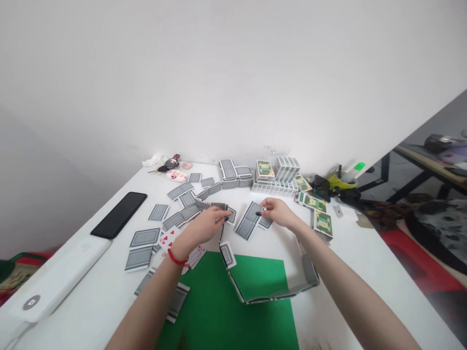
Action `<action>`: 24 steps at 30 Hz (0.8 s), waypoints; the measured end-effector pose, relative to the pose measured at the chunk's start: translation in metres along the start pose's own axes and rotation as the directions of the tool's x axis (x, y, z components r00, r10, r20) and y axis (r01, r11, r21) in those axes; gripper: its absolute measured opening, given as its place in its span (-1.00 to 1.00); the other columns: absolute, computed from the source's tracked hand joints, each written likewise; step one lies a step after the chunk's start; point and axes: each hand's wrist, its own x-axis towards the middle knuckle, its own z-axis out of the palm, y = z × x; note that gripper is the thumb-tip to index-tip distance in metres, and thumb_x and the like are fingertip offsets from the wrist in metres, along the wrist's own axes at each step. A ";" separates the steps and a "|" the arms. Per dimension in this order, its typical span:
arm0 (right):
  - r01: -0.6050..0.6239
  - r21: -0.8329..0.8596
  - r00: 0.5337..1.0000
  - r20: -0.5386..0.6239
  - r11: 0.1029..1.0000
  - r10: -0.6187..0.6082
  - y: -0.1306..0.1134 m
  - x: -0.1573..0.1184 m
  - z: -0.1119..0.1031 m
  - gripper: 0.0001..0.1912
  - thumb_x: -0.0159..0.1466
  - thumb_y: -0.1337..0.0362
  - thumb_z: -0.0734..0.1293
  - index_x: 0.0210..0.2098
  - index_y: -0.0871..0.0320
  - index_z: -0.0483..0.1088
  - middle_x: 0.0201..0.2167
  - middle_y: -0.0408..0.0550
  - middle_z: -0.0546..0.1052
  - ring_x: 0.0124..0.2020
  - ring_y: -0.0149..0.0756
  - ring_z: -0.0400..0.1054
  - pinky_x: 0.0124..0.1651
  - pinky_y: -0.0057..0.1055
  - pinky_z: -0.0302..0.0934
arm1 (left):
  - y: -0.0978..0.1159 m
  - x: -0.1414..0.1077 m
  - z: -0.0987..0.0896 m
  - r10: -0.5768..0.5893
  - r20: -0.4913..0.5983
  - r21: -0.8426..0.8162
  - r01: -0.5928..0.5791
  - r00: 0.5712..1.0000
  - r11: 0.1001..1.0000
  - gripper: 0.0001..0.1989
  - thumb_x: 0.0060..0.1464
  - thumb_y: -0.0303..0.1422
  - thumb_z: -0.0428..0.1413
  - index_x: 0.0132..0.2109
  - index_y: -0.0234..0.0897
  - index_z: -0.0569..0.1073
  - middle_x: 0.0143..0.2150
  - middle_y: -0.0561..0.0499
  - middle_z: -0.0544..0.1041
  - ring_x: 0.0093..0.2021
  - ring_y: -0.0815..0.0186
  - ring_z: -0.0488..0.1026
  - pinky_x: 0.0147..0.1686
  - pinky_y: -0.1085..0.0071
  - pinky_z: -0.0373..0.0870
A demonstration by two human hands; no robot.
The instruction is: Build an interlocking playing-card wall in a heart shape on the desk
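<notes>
My left hand has its fingers pinched on the card chain, a strip of playing cards standing on edge that curves over a green mat. In my right hand is a grey-backed playing card piece, held between thumb and fingers. Another grey card shows just below my right fingertips. A card leans against the inner side of the chain. Face-up red cards lie partly under my left wrist, among scattered grey-backed cards.
Green-and-white card boxes are stacked near the wall, with more boxes at the right. A black phone and a white device lie at the left. Keys and trinkets sit at the back left.
</notes>
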 end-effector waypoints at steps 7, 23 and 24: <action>-0.033 0.178 0.990 -0.129 0.984 0.056 -0.001 -0.029 -0.006 -0.80 -0.10 0.23 0.35 -0.47 0.15 0.32 -0.62 -0.19 0.45 -0.60 -0.41 0.28 -0.53 -0.49 0.11 | 0.014 0.007 0.019 -0.166 -0.091 0.152 0.178 0.982 0.972 -0.65 0.12 -0.41 -0.12 -0.07 -0.15 0.48 -0.10 -0.02 0.54 -0.13 0.23 0.46 -0.09 0.37 0.31; 0.037 0.390 0.798 -0.566 0.920 0.208 0.037 -0.088 -0.044 -0.57 -0.16 0.05 0.45 -0.39 0.20 0.40 -0.53 -0.07 0.53 -0.55 -0.33 0.36 -0.51 -0.47 0.20 | -0.003 0.008 0.020 -0.332 -0.494 -0.171 0.285 0.804 0.943 -0.71 0.11 -0.25 -0.08 -0.09 -0.27 0.38 -0.12 -0.08 0.45 -0.11 0.26 0.38 -0.08 0.33 0.31; 0.041 0.408 0.789 -0.573 0.912 0.221 0.041 -0.092 -0.046 -0.57 -0.17 0.05 0.45 -0.39 0.20 0.40 -0.53 -0.06 0.54 -0.55 -0.32 0.37 -0.52 -0.46 0.20 | -0.009 0.011 0.017 -0.370 -0.564 -0.169 0.336 0.738 0.927 -0.70 0.08 -0.23 -0.04 -0.10 -0.29 0.36 -0.12 -0.11 0.44 -0.08 0.23 0.35 -0.04 0.29 0.28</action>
